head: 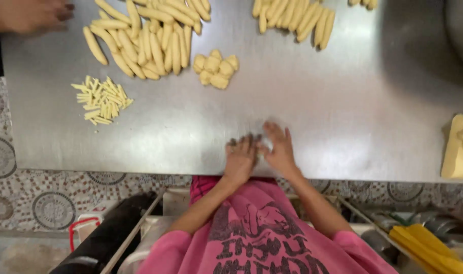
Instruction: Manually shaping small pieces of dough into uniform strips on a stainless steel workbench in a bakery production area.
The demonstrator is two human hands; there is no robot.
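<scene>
2 hands lay flat and side by side on the steel table, and between their fingertips a small pale piece of dough showed, mostly hidden. The left hand and the right hand pressed down on it with fingers spread and palms low, neither one closed around anything; the right hand's fingers covered more of it, so it was the nearer. The piece's long axis could not be told under the fingers.

Well ahead of the hands and a little to the left sat a cluster of short dough chunks, soft and matt with rounded corners. Further left of that lay a heap of finger-shaped rolls, smooth and tapered, and nearer the table edge a scatter of thin cut sticks. A second row of rolls lay ahead to the right. Far right rested a pale yellow slab. Another person's hand reached in at the far left corner.
</scene>
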